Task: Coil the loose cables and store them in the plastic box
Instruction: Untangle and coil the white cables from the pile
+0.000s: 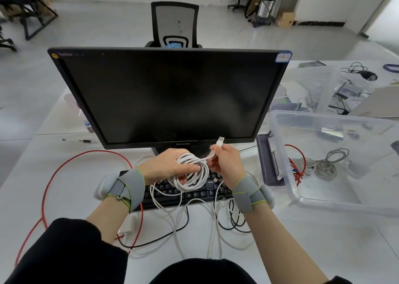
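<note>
A white table (302,240) carries everything. Just behind the two hands stands a black monitor (164,97), its screen dark. To the right of the hands sits the clear plastic box (287,160), open at the top, with a grey coiled cable (323,164) and a red cable bundle (296,171) showing through it. Directly beneath the hands lies a black keyboard (194,194), crossed by loose white and black cables; a red cable (46,188) loops over the table to the left. The left hand (166,164) grips the white cable coil (194,173), fingers curled through the loops. The right hand (226,162) pinches the cable's free end just below its USB plug (220,141), which points up, above both hands.
</note>
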{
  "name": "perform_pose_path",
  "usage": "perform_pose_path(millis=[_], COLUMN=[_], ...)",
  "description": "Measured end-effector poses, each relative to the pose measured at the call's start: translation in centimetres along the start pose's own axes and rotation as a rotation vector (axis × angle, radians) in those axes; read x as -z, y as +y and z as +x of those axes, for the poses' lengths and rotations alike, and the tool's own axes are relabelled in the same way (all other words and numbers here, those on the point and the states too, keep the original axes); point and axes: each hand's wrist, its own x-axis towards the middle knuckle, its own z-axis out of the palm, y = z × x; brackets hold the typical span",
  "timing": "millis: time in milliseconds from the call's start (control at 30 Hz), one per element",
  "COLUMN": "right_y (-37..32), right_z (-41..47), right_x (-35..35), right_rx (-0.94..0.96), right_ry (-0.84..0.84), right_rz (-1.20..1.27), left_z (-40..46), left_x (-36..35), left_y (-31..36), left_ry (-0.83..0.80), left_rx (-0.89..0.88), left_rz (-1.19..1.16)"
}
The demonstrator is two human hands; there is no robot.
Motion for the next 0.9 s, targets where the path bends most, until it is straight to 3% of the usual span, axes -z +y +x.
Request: perform_pose_path(millis=[167,267,467,667,800,900], right_y=[0.0,0.2,-0.5,-1.1,-0.2,-0.1], right_z=[-0.1,-0.6,-0.9,-0.9,-0.6,-0.2], right_x=[1.7,1.4,1.8,2.3,1.9,1.1], right_rx=[-0.200,-0.161,0.027,0.159,0.046,-0.041], right_ry=[-0.411,-0.606,-0.749,-0.746,-0.586,-0.463], right_rz=[-0.182,-0.281,-0.524,-0.576,-0.248,-0.014], left_z=[-0.4,-0.3,-0.1,-0.2,0.1,0.8], left_x=[0.9,1.0,1.1,0.1,0.4,0.2], left_y=[0.4,0.7,0.5,0.5,0.4,-0.2], left_ry=[0.013,0.053,0.069,0.083,0.109,0.228], left_rx=[-0.065,-0.124,-0.107,-0.084,-0.042,-0.036], left_rz=[0.029,0.147,0.227,-0.117,-0.289,-0.293])
